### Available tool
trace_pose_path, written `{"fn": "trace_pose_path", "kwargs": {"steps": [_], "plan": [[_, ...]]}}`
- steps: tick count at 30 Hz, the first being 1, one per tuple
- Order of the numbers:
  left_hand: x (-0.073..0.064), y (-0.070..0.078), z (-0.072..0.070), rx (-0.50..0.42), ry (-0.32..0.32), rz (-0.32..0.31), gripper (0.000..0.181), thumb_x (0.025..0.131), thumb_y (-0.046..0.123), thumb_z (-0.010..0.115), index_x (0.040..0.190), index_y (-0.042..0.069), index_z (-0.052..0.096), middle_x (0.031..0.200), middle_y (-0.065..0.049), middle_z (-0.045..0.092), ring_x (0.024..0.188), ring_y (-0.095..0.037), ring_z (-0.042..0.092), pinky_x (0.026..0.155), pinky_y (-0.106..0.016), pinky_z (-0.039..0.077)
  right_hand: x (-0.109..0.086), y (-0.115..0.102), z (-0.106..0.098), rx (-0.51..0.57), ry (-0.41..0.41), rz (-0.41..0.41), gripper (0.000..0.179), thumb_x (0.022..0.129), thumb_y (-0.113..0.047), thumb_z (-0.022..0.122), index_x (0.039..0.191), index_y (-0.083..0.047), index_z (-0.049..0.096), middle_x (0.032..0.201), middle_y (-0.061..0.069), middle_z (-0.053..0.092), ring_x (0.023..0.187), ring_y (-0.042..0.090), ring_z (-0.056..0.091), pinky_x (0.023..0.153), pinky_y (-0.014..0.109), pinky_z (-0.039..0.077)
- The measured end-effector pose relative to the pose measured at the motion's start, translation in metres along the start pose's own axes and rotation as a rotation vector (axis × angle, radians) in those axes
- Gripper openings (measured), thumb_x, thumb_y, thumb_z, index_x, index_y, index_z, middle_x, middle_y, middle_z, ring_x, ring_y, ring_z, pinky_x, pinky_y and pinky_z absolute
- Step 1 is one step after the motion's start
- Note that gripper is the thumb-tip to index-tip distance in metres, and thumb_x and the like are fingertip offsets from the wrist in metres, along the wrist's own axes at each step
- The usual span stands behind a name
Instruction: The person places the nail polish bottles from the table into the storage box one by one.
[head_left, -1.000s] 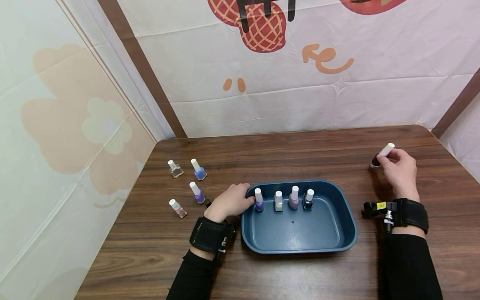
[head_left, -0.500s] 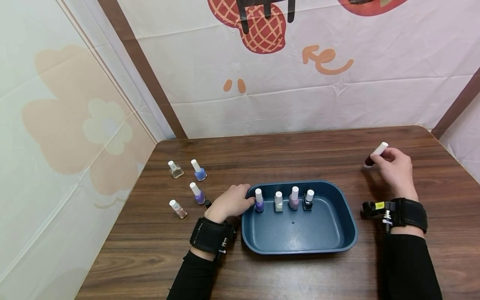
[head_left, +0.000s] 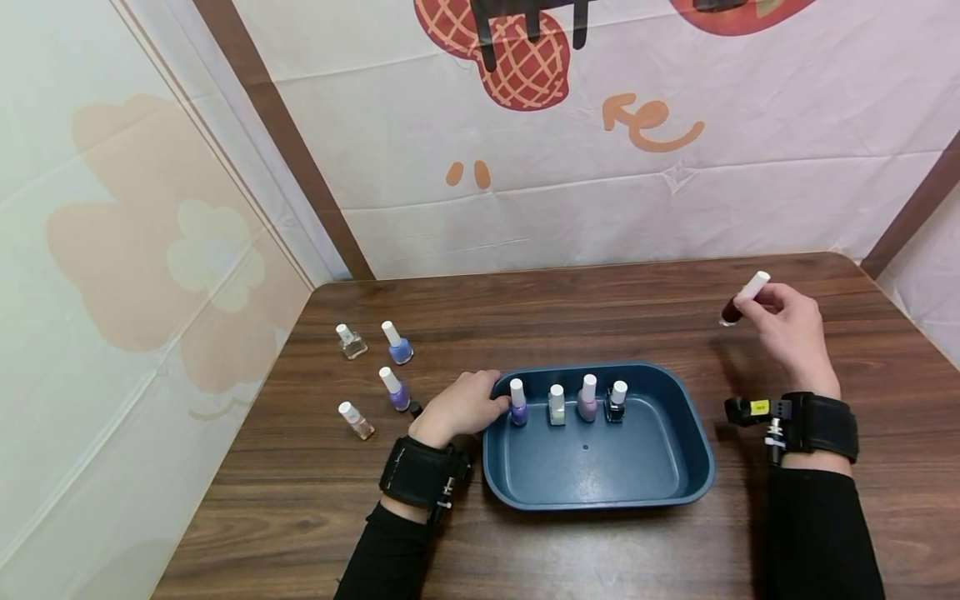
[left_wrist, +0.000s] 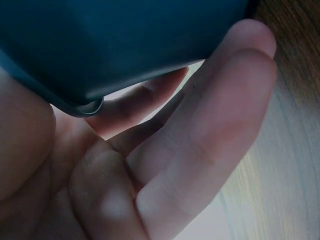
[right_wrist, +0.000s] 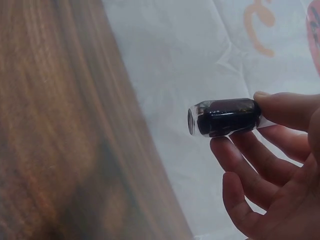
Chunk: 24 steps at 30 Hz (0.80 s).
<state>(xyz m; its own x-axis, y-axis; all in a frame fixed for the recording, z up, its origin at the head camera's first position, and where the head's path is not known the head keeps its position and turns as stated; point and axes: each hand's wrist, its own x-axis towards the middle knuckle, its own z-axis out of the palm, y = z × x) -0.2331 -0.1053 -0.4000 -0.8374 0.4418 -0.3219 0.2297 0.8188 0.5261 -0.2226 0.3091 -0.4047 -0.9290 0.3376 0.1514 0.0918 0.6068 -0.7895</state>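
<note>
At the right of the head view, my right hand (head_left: 793, 329) pinches a dark nail polish bottle (right_wrist: 227, 117) with a white cap, tilted and lifted off the table. My left hand (head_left: 461, 406) grips the left end of a blue tray (head_left: 600, 483), thumb over the rim and fingers curled beneath, as the left wrist view shows. Along the tray's back stand a purple nail polish (head_left: 518, 412), a white nail polish (head_left: 557, 410), a mauve nail polish (head_left: 587, 407) and a black nail polish (head_left: 615, 408).
Left of the tray, a clear bottle (head_left: 352, 344), a blue bottle (head_left: 400, 349), a violet bottle (head_left: 398, 393) and a pinkish bottle (head_left: 360, 425) stand on the wooden table (head_left: 300, 517). A black cap (head_left: 416, 407) shows partly behind my left hand. A printed curtain (head_left: 555, 208) hangs behind.
My right hand has raised the dark nail polish bottle and carried it slightly left. My left hand and the tray stay where they were.
</note>
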Motion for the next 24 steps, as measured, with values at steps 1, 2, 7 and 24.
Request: {"fn": "trace_pose_path", "kwargs": {"steps": [1, 2, 7, 24], "plan": [[0.0, 0.0, 0.0, 0.0, 0.0, 0.0, 0.04, 0.099, 0.021, 0.053, 0.131, -0.001, 0.051, 0.095, -0.012, 0.06, 0.064, -0.017, 0.059, 0.056, -0.029, 0.049, 0.0, -0.002, 0.0, 0.004, 0.0, 0.005, 0.052, 0.096, -0.047, 0.052, 0.123, -0.003, 0.058, 0.079, -0.034, 0.049, 0.083, -0.002, 0.046, 0.07, 0.026, 0.036], [0.0, 0.0, 0.0, 0.001, 0.001, 0.0, 0.04, 0.099, 0.021, 0.052, 0.131, -0.001, 0.051, 0.094, -0.012, 0.06, 0.064, -0.017, 0.059, 0.056, -0.028, 0.048, 0.0, -0.004, 0.0, 0.012, -0.003, 0.011, 0.052, 0.096, -0.047, 0.052, 0.124, -0.003, 0.057, 0.079, -0.033, 0.049, 0.084, -0.001, 0.046, 0.07, 0.027, 0.036], [0.001, 0.0, 0.0, -0.003, -0.001, -0.001, 0.039, 0.099, 0.021, 0.052, 0.13, -0.001, 0.052, 0.088, -0.01, 0.059, 0.062, -0.016, 0.059, 0.054, -0.028, 0.048, -0.002, -0.013, -0.002, 0.029, -0.004, 0.015, 0.053, 0.095, -0.048, 0.052, 0.125, -0.005, 0.057, 0.081, -0.032, 0.05, 0.087, -0.002, 0.046, 0.072, 0.029, 0.035], [0.001, 0.0, 0.0, -0.003, 0.003, 0.011, 0.038, 0.099, 0.021, 0.053, 0.129, -0.001, 0.053, 0.086, -0.01, 0.059, 0.062, -0.016, 0.059, 0.055, -0.028, 0.048, -0.005, -0.029, -0.004, 0.019, 0.022, -0.059, 0.05, 0.093, -0.047, 0.057, 0.121, -0.006, 0.059, 0.087, -0.032, 0.052, 0.086, -0.012, 0.049, 0.073, 0.023, 0.038]]}}
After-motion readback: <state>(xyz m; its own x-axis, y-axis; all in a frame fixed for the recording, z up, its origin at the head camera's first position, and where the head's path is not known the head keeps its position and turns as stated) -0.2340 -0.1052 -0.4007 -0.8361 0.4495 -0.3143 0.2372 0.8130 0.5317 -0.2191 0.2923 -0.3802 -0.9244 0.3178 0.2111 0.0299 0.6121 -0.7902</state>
